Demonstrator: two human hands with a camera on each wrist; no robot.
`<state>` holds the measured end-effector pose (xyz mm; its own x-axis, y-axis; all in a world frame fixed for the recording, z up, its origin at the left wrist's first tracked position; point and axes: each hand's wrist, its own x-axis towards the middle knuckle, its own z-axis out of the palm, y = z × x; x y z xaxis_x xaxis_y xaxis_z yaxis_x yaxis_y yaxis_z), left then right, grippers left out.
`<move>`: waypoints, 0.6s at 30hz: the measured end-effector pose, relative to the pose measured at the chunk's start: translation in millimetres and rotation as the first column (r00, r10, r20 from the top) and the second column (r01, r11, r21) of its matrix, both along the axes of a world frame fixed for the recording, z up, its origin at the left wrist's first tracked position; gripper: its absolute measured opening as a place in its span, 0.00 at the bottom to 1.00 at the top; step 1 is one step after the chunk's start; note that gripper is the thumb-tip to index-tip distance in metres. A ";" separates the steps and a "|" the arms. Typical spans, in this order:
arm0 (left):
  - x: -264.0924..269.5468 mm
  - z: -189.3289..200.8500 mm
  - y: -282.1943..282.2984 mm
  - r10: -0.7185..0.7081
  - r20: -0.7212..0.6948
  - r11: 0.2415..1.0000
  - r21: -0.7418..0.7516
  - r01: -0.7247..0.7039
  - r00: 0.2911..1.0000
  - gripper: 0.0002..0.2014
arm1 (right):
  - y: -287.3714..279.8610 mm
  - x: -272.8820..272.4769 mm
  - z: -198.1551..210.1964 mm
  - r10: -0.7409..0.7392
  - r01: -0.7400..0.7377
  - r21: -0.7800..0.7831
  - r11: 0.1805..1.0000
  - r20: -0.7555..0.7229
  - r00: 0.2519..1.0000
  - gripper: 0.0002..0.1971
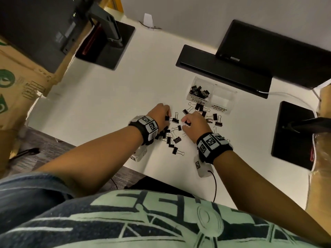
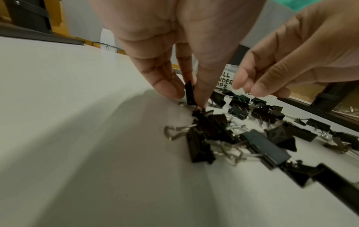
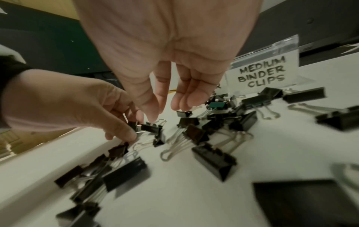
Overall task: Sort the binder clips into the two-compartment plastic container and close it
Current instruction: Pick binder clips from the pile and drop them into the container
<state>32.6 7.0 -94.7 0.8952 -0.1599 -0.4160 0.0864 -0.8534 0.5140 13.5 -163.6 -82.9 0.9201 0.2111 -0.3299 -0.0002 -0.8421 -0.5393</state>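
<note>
A clear two-compartment container [image 1: 220, 108] stands open on the white desk [image 1: 107, 97]. Its "small binder clips" side [image 1: 199, 91] holds several black clips; the "medium" side [image 3: 262, 72] looks empty. Loose black binder clips [image 1: 174, 140] of two sizes lie scattered in front of it. My left hand [image 2: 186, 95] pinches a small black clip [image 2: 189, 92] upright, just above the pile's left edge. My right hand [image 3: 165, 110] hangs over the pile with fingers relaxed and nothing in them. Its thumb tip is just above another small clip [image 3: 152, 127].
A black laptop [image 1: 268, 49] and a flat black bar [image 1: 223, 68] lie behind the container. Black monitor bases sit at the far left [image 1: 107, 45] and right [image 1: 293, 135]. Cardboard boxes [image 1: 16, 83] flank the desk. A white cable [image 1: 290, 95] runs at the right.
</note>
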 end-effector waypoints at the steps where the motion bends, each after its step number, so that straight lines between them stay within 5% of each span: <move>1: 0.1 0.5 1.6 0.010 0.000 1.000 -0.012 -0.010 1.000 0.12 | 4.6 -0.6 -1.6 0.014 -0.014 0.002 1.000 0.003 1.000 0.10; 7: -6.9 2.9 13.6 0.140 0.044 0.987 -0.082 -0.136 0.989 0.10 | 14.9 -3.3 -11.3 0.146 -0.151 -0.076 0.986 -0.068 0.987 0.14; 10: -13.9 4.0 20.8 0.043 0.026 0.995 -0.086 -0.041 0.999 0.11 | 8.1 -4.3 -14.2 0.128 -0.133 -0.079 0.988 -0.063 0.990 0.12; 13: -20.8 4.1 19.4 -0.129 -0.029 0.990 -0.064 0.127 0.991 0.16 | 3.3 -2.2 -9.9 0.045 -0.051 -0.058 0.997 -0.088 0.995 0.13; 18: -20.2 0.0 10.4 -0.228 -0.057 0.972 0.036 0.230 0.972 0.15 | -5.0 4.4 3.7 -0.258 0.296 0.153 0.943 -0.225 0.939 0.12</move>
